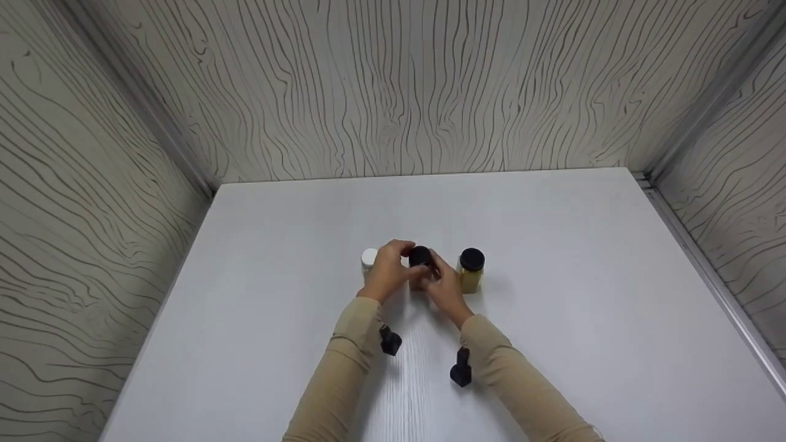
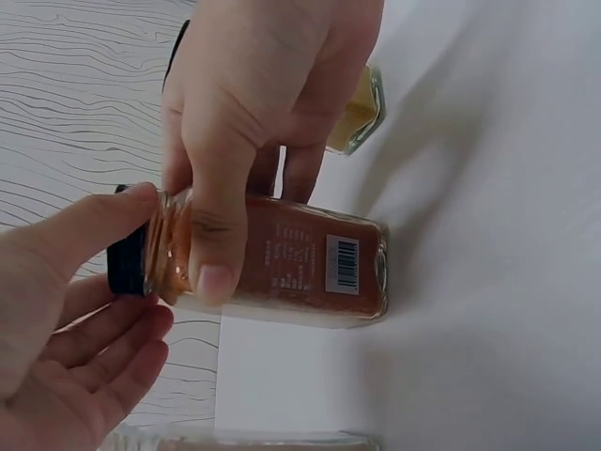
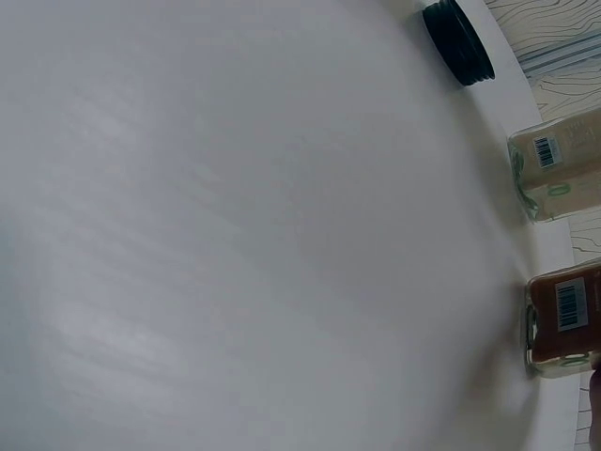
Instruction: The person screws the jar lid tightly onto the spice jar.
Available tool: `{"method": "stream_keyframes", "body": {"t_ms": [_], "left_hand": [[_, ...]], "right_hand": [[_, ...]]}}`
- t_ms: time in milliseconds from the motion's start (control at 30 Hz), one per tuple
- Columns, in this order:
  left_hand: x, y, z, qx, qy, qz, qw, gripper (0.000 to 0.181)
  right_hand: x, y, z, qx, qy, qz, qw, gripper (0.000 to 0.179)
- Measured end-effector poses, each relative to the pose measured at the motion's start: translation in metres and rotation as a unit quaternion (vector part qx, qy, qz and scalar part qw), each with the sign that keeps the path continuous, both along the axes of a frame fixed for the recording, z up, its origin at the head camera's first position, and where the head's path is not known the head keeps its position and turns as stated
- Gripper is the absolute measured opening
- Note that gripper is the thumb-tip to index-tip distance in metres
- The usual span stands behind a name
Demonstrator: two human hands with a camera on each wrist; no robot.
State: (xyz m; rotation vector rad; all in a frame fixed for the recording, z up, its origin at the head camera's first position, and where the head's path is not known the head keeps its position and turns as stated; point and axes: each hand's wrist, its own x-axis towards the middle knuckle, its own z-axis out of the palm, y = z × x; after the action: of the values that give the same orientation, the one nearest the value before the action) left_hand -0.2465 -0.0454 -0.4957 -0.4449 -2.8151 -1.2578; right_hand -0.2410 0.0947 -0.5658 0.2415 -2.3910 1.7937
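Note:
In the middle of the table, a glass spice jar [image 2: 300, 254] of red-brown powder is between the two hands. Its black lid [image 2: 127, 249] is pinched by the left hand [image 2: 66, 310], thumb on one side and fingers on the other. The right hand [image 2: 254, 103] grips the jar's body just below the neck, its thumb lying across the glass. From the head view, the left hand [image 1: 390, 270] and right hand [image 1: 447, 288] meet around the jar's dark lid [image 1: 420, 255]. Only a fingertip [image 3: 595, 404] enters the right wrist view, beside the jar's base [image 3: 563, 324].
A white-capped jar [image 1: 369, 258] stands just left of the left hand. To the right of the right hand is a black-capped jar [image 1: 471, 276] with yellow contents. A round black object [image 3: 458, 42] shows in the right wrist view. Patterned walls [image 1: 393, 86] enclose the white table [image 1: 276, 245].

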Motion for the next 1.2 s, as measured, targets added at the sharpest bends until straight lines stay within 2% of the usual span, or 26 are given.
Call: {"method": "stream_keyframes", "body": {"t_ms": [167,433,633,867,1067,1200], "left_hand": [[0.0005,0.0006,0.0018,-0.008,0.001,-0.002,1.0,0.047],[-0.0011,0.0001,0.0046,-0.004,0.007,-0.032,0.9995,0.048],[-0.0015,-0.0001,0.0045,-0.015,-0.001,-0.028,0.9995,0.048],[-0.0017,0.0014,0.002,0.007,-0.006,-0.025,0.9996,0.048],[-0.0004,0.0039,0.0024,-0.005,-0.004,-0.006,1.0,0.048],[-0.0001,0.0036,0.0026,-0.003,0.012,-0.009,0.9999,0.047]], "right_hand": [[-0.0003,-0.0004,0.0007,-0.005,-0.005,0.003,1.0,0.061],[-0.0017,0.0004,-0.0015,0.004,0.009,0.008,0.9999,0.06],[-0.0015,-0.0002,-0.002,0.003,0.002,0.009,0.9999,0.06],[0.0016,-0.001,0.0029,0.009,0.005,0.008,0.9999,0.059],[0.0005,-0.0001,0.0002,0.009,0.001,0.006,0.9999,0.063],[-0.0004,-0.0004,-0.0004,-0.005,0.001,0.009,1.0,0.063]]}}
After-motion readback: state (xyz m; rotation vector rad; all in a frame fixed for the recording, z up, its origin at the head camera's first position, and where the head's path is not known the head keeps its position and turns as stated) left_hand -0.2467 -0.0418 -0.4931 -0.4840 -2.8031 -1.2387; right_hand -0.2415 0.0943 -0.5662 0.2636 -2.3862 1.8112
